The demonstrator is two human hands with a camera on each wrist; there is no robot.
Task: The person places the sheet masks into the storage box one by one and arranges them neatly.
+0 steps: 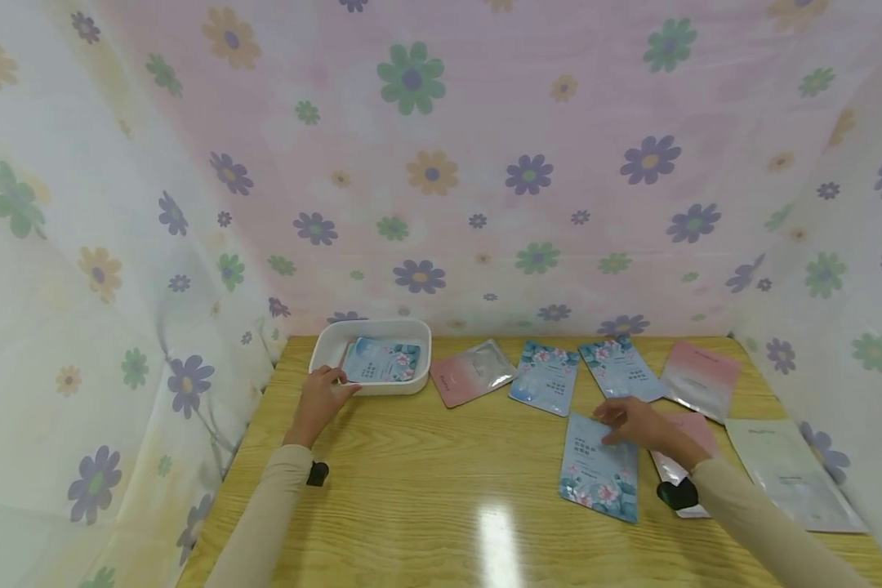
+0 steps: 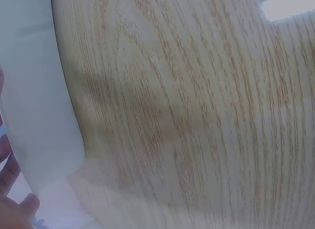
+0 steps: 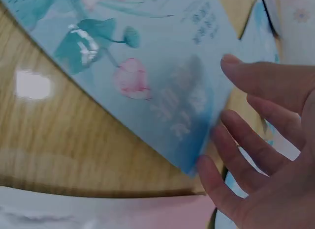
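My left hand [image 1: 321, 404] grips the near left rim of a white plastic basin [image 1: 371, 389], its thumb outside and its fingers over the edge. Inside the basin lies a blue floral sheet mask packet [image 1: 382, 361], with a pink edge showing beneath. Over the upper end of another blue floral sheet mask packet [image 1: 595, 469] on the table is my right hand [image 1: 635, 425]. In the right wrist view the thumb stands apart from the fingers [image 3: 246, 140], which are spread along the edge of that blue packet [image 3: 147, 76]; no pinch is visible.
A pink packet [image 1: 459, 380] lies right of the basin. Two blue packets [image 1: 546, 384] [image 1: 621, 371] lie farther back, a pink one [image 1: 701, 380] at the back right. Another pink packet [image 1: 694, 433] lies partly under the right arm; a pale green one [image 1: 794, 474] is far right.
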